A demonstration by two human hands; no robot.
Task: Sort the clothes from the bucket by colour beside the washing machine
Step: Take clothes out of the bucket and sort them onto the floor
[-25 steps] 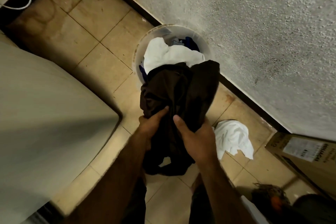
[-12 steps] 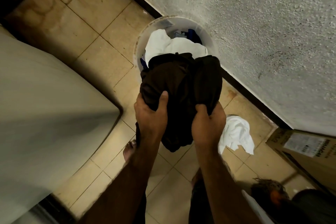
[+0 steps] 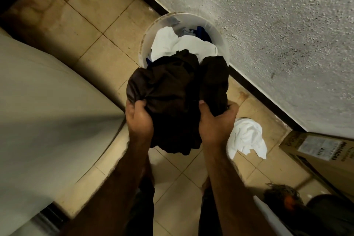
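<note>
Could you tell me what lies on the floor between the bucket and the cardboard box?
In the head view, a crumpled white garment lies on the tiles between the bucket and the cardboard box.

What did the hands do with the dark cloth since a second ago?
Both hands lifted and bunched the dark garment. Before, it hung long, down past the wrists; now it is gathered higher, in front of the bucket. The left hand and right hand shifted their grip but never let go. The white clothes in the bucket, the white cloth on the floor and the washing machine stayed put.
</note>
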